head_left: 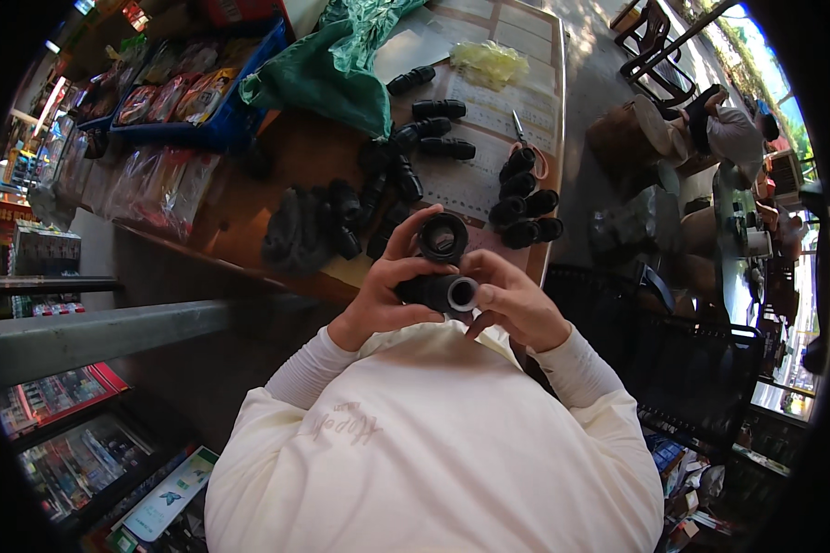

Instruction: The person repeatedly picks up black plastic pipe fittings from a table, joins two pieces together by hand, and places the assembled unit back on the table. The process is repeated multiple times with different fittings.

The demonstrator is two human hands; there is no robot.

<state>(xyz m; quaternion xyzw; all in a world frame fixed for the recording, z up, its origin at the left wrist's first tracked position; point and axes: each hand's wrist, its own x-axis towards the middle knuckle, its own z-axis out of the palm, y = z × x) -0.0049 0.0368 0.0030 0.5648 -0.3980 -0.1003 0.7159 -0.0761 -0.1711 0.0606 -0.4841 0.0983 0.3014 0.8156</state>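
My left hand [374, 297] is closed around the black plastic body of a pipe coupling [422, 291], whose pale grey-rimmed end [462, 294] points to the right. Fingers of the same hand also keep a black threaded ring [425, 241] upright just beyond the body, its round opening facing me. My right hand [524, 302] pinches at the coupling's grey-rimmed end, thumb and fingers bent around it. Whether those fingers also hold a small part is hidden. Both hands are over the table's near edge, in front of my chest.
Several black couplings [447, 147] lie across the table [563, 55], with more black fittings [520, 210] grouped at right near scissors [519, 127]. A dark bag [295, 230], green plastic sack [327, 74], yellow plastic wrap [489, 64] and blue crate [184, 135] are around them. A black chair [682, 359] stands right.
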